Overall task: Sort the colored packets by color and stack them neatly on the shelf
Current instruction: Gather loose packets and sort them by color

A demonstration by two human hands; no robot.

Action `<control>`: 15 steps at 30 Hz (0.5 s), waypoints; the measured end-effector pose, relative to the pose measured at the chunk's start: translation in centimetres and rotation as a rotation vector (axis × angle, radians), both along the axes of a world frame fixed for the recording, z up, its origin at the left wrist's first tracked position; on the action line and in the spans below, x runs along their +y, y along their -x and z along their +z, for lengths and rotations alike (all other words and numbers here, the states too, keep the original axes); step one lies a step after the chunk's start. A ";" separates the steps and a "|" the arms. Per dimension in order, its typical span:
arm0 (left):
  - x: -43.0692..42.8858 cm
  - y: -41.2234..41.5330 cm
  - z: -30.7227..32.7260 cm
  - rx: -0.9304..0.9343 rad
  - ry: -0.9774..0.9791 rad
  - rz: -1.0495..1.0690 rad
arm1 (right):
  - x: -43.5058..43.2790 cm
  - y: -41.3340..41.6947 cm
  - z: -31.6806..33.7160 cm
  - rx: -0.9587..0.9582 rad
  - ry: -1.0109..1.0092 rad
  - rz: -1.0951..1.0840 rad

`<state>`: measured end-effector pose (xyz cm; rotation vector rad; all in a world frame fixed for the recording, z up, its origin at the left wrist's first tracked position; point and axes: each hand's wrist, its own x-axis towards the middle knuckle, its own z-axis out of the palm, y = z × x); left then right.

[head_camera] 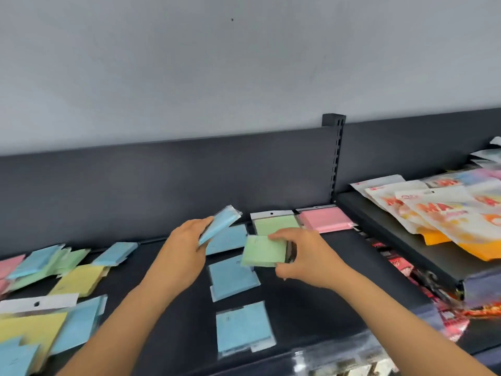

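My left hand (187, 240) grips a small stack of blue packets (221, 222), tilted up above the dark shelf (311, 308). My right hand (301, 253) pinches a green packet (263, 251) just in front of the green stack (276, 222) at the back. A pink stack (325, 219) lies to the right of the green one. A blue stack (227, 238) sits behind my left hand. Two more blue packets (233, 278) (242, 328) lie flat in the middle of the shelf.
At the left lies a loose heap of blue, green, yellow and pink packets (54, 280). A slotted upright post (336, 158) divides the shelves. The neighbouring shelf on the right holds large printed pouches (439, 210). Red packages (401, 267) show below.
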<state>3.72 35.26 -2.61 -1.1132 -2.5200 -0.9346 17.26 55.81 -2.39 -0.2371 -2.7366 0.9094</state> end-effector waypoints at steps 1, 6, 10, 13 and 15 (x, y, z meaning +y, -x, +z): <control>0.9 -0.4 -0.2 -0.008 0.013 0.014 | 1.2 -0.6 -0.3 -0.069 0.003 0.047; 3.3 -1.4 -1.6 -0.027 0.077 0.074 | 4.7 -1.9 -1.4 -0.277 -0.017 0.237; 4.3 -2.2 -2.6 -0.071 0.117 0.113 | 6.5 -2.0 -1.7 -0.365 -0.001 0.373; 4.8 -2.4 -2.9 -0.077 0.136 0.129 | 6.9 -1.9 -2.0 -0.356 -0.038 0.418; 5.1 -2.5 -2.9 -0.087 0.141 0.133 | 7.1 -2.0 -2.1 -0.340 0.010 0.429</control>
